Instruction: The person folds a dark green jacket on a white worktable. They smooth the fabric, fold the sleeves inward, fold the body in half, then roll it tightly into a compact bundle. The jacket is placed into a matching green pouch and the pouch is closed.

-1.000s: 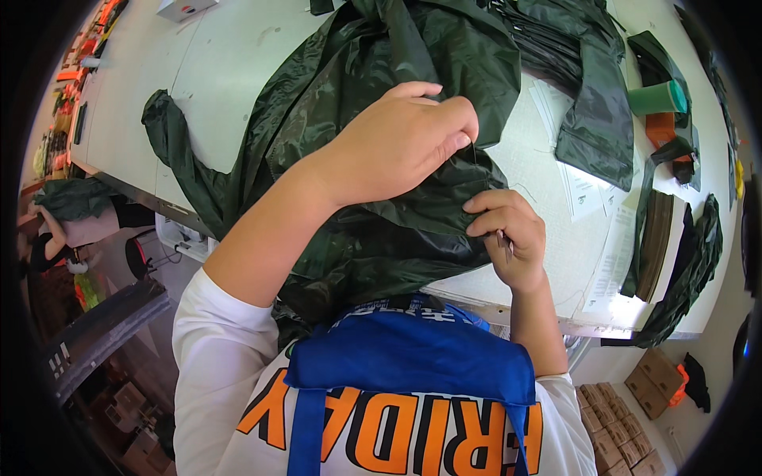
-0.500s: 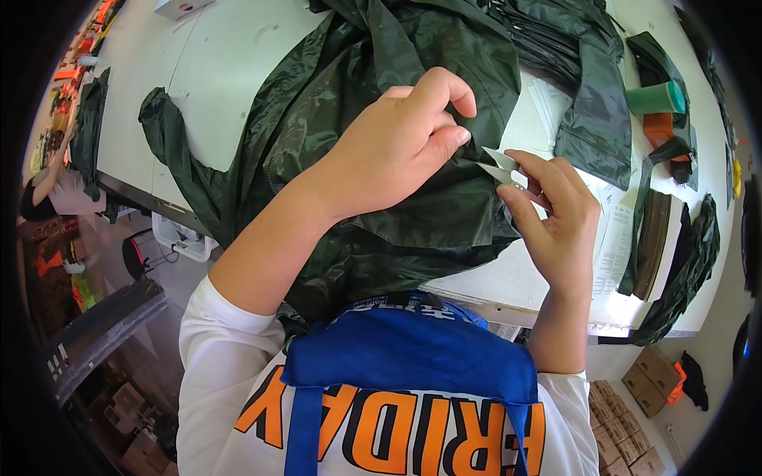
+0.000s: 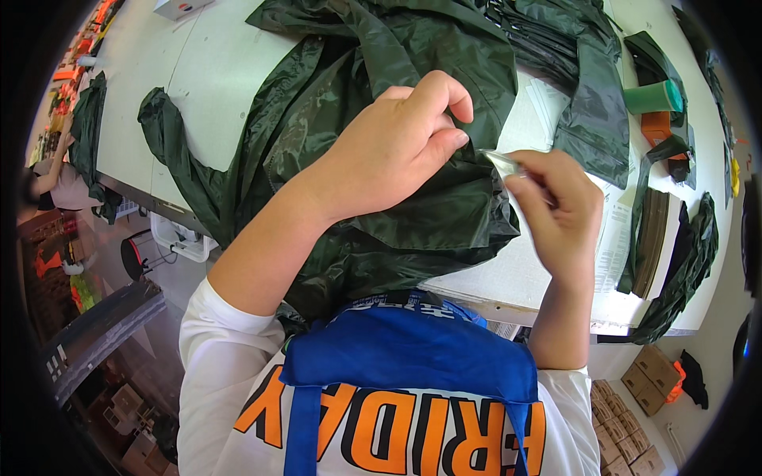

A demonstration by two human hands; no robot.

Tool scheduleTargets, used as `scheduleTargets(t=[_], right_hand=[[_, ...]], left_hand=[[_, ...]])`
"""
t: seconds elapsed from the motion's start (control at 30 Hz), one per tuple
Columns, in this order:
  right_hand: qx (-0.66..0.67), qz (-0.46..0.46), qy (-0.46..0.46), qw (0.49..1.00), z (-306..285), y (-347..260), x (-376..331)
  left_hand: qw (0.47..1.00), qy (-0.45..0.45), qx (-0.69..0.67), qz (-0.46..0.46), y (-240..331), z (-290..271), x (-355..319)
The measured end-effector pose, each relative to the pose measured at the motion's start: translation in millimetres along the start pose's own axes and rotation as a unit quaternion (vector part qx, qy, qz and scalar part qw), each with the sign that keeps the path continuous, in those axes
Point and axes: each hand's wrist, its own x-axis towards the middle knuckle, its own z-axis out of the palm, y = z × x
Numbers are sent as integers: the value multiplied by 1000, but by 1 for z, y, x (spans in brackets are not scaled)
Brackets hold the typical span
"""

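Observation:
A dark green, shiny waterproof garment (image 3: 397, 226) lies in folds across the white table and over its near edge. My left hand (image 3: 405, 151) rests over the garment, thumb and index finger curled together; whatever is between them is too small or hidden to name. In my right hand (image 3: 559, 202), just right of it, are small metal thread snips (image 3: 500, 164), smeared by motion. Their blades are pressed together and point left toward my left fingertips, at the garment's right edge.
More dark green pieces (image 3: 595, 119) are stacked at the back right. A green cylinder (image 3: 655, 97), an orange box (image 3: 656, 128) and brown card-like stacks (image 3: 652, 238) stand at the right. Cartons (image 3: 623, 432) sit below. A person (image 3: 55, 178) is at the far left.
The snips' blades have gone from apart to together as my right fingers squeezed. The garment's right edge has crumpled near them, and its far folds have shifted. My left hand has barely moved.

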Motion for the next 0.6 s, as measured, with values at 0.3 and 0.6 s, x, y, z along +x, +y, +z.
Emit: scheduleTargets(t=[0.3, 0.6], right_hand=[[296, 402, 44, 865, 50, 132, -43], [692, 416, -135, 574, 140, 74, 8]], left_hand=[[988, 40, 151, 10, -11, -95, -31], [989, 125, 64, 54, -7, -108, -50]])
